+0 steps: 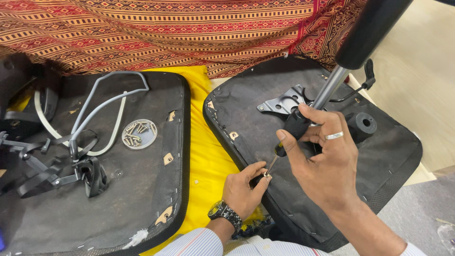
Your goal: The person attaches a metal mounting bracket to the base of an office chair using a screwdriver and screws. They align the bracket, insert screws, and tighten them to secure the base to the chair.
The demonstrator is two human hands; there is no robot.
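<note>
Right hand [322, 161] grips black screwdriver [290, 133], tip down on chair seat bottom [379, 156]. Left hand [244, 189] pinches small screw [267, 176] at tip. Dish of screws [139, 134] lies apart.

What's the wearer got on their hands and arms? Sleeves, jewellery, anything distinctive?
Both hands are bare, no gloves. The left hand has a chunky dark metal wristwatch on the wrist, above a white shirt cuff with thin red and blue stripes. The right hand wears a plain silver ring on one finger; its forearm is bare, with a white sleeve edge just visible at the frame corner.
</note>
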